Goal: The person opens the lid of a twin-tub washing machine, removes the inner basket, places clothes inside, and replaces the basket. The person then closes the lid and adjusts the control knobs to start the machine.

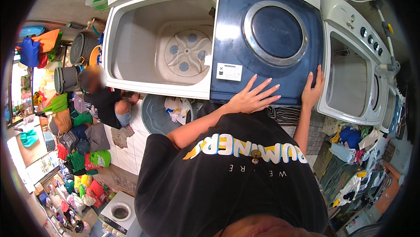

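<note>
A white twin-tub Samsung washing machine stands before me, its wash tub [141, 46] uncovered and showing a pulsator [187, 51] at the bottom, with no laundry visible. To its right, the dark blue lid [229, 23] of the spin side is down. My left hand [254, 97] rests on the lid's front part with fingers spread, near a white label [229, 72]. At the lid's right front edge lies my right hand [313, 87], fingers pointing away from me and holding nothing.
A round tub [152, 114] with clothes stands below the machine's front. Another person [106, 105] crouches at the left. A second twin-tub washer [347, 76] adjoins on the right, with baskets [338, 171] of clothes below. Bagged laundry [78, 138] is piled at the left.
</note>
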